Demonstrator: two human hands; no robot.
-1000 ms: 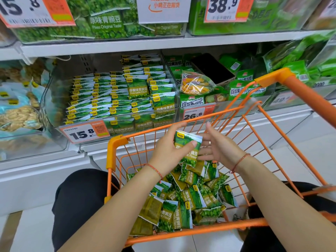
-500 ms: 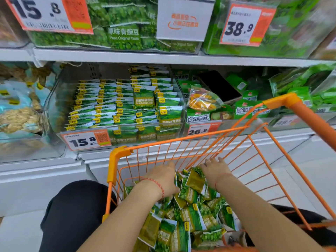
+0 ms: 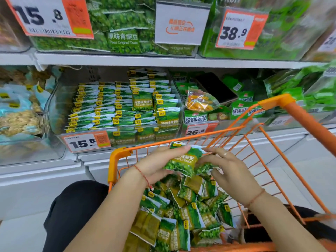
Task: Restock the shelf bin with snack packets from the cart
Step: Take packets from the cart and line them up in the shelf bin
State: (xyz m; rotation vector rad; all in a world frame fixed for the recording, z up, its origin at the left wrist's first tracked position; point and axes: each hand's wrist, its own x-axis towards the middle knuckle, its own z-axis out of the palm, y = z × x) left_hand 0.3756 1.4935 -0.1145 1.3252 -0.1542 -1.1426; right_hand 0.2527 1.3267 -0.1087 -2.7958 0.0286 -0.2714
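A green snack packet (image 3: 183,159), marked "Garlic Flavor", is held above the far end of the orange cart (image 3: 278,102), just over the heap of loose packets (image 3: 183,213) lying in the basket. It is gripped by the left hand (image 3: 158,164), whose fingers are curled over its top edge while the thumb is hidden beneath. On its right side the packet is met by the right hand (image 3: 227,170); the fingertips are bent against the packet and against a second one (image 3: 205,169) just below it, and that lower packet appears to be pinched. A ring is seen on one finger of this hand, and a red string is worn on each wrist.

Beyond the cart's far rim, the clear shelf bin (image 3: 60,99) is seen on the middle shelf, filled with neat rows of the same green packets. A price tag (image 3: 85,141) reading 15.8 is fixed to its near front. To its right a neighbouring bin (image 3: 216,127) with mixed bags is labelled 26.8.
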